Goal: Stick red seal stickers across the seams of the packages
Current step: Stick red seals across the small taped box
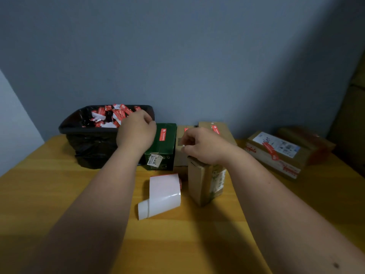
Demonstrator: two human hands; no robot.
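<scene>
My left hand (pixel 136 131) hovers with curled fingers at the right rim of the black bin (pixel 79 128), just left of a green box (pixel 165 151) that bears a red seal sticker (pixel 163 134). What its fingers hold is hidden. My right hand (pixel 201 145) rests on top of an upright brown carton (pixel 203 184), thumb and fingers pinching a small pale strip (pixel 182 145). A white roll of sticker backing (pixel 164 194) lies on the table in front of the green box, between my arms.
The bin holds several red and white sticker scraps (pixel 110 115). Behind my right hand stand two brown boxes (pixel 225 135) with red seals. At the right lie a labelled box with red seals (pixel 276 155) and a brown parcel (pixel 312 141). The table (pixel 59 184) is yellow wood.
</scene>
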